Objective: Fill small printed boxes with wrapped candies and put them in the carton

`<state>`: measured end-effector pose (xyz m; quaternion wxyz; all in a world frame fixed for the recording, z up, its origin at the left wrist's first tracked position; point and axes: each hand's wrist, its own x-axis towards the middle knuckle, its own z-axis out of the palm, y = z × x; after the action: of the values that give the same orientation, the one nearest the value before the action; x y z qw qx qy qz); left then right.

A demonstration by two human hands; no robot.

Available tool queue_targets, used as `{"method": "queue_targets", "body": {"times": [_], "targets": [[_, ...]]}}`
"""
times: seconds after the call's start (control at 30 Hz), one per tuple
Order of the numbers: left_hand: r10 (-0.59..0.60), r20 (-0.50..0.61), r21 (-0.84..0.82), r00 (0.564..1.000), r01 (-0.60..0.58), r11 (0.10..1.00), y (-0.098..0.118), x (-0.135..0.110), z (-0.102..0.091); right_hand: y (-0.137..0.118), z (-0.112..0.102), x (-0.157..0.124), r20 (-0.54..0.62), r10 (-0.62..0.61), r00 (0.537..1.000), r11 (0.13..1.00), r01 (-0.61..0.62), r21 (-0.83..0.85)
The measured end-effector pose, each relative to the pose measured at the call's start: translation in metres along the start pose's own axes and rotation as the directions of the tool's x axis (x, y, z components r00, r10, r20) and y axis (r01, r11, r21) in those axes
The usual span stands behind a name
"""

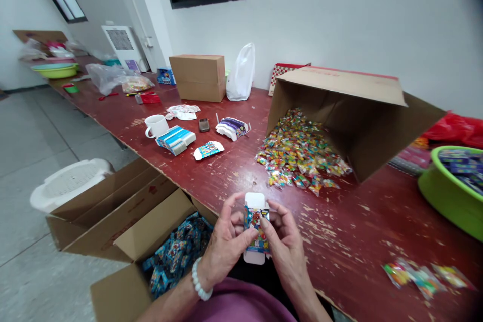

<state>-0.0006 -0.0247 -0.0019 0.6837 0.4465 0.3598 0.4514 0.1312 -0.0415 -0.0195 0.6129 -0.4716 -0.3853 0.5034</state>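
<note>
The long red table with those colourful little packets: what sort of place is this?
Probably a packing workshop: what look like wrapped sweets spill from a cardboard box, another box holds many small blue packs, and a printed carton has its end flaps open.

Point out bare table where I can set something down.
The biggest bare patch on the table lies right of the right hand, bordered by the candy heap, the green tub and three loose packets. A smaller one sits between the candy heap and the flat carton, beyond the left hand. It's crowded around the mug, striped box and purple carton.
</note>
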Motion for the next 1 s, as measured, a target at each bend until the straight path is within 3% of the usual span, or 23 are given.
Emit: {"method": "queue_targets", "body": {"times": [0.13,0.33,0.63,1.0], "targets": [[0.062,-0.018,0.066,0.998,-0.061,0.996,0.000,-0.001,0.000,-0.001,-0.001,0.000,0.017,-0.054,0.998,0.997,0.055,-0.051],[0.015,-0.008,0.075,1.000,-0.014,0.997,0.000,-0.001,-0.005,0.002,-0.005,0.000,0.024,-0.090,0.996,0.986,0.092,-0.138],[-0.101,-0.025,0.030,0.995,0.102,0.994,0.006,0.002,-0.008,-0.003,-0.014,0.001,0.116,-0.039,0.992,0.973,0.064,-0.223],[-0.121,0.018,0.107,0.992,0.119,0.987,0.005,0.004,-0.014,0.003,-0.015,0.003,0.145,0.023,0.989,0.985,0.003,-0.170]]}}
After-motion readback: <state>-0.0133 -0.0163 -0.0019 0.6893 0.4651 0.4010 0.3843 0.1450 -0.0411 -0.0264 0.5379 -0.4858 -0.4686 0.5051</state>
